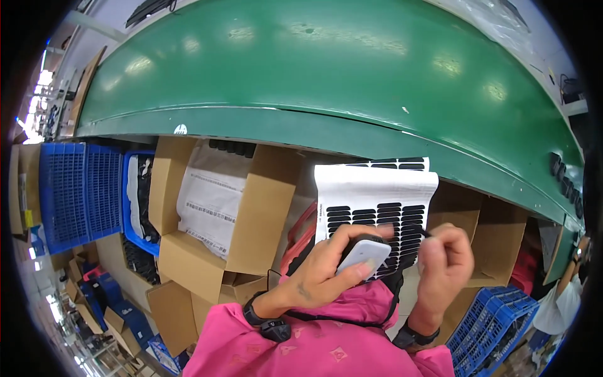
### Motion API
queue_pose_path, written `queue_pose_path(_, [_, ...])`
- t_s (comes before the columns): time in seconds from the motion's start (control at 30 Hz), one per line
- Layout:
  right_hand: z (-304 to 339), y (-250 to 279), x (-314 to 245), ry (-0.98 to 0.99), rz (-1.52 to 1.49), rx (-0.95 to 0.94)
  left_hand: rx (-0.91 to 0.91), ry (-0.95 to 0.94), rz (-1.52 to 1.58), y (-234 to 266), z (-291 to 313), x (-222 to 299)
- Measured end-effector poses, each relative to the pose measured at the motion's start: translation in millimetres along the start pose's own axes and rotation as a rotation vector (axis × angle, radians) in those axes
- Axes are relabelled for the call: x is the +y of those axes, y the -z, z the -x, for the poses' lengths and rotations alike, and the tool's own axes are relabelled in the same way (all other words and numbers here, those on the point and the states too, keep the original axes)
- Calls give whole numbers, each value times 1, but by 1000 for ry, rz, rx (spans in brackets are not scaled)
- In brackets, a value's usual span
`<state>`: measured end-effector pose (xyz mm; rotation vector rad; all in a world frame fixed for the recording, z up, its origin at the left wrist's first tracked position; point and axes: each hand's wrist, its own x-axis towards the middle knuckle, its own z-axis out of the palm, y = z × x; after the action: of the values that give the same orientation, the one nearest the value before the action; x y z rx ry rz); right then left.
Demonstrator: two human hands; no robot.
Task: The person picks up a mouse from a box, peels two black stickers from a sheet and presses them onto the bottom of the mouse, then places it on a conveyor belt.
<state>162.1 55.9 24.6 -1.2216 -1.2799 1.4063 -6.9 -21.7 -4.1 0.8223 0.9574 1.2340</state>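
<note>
My left hand (314, 270) is closed around a small pale grey device (366, 256) with rounded corners and a black end. Beneath it, a white sheet (377, 183) with rows of black oblong stickers rests across my lap, its far end curling up by the bench edge. Just right of the sheet, my right hand (445, 267) pinches a small black sticker (422, 232) between thumb and forefinger. The sticker's tip overlaps the sheet's right edge in view; whether it is fully off the sheet I cannot tell.
A green workbench (301, 63) spans the far side. On the left stand an open cardboard box (267, 207) with white printed wrapping and a blue crate (81, 195). At right are another cardboard box (502, 251), a blue basket (493, 323) and a person (562, 305).
</note>
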Motion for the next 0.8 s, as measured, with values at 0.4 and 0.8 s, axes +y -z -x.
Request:
queue_pose_path(0.4, [24, -5, -21, -177, -354, -169, -49, -72, -154, -19, -7, 8])
queue_pose_path(0.8, [20, -9, -20, -208, -236, -105, -65, -67, -224, -17, -10, 8])
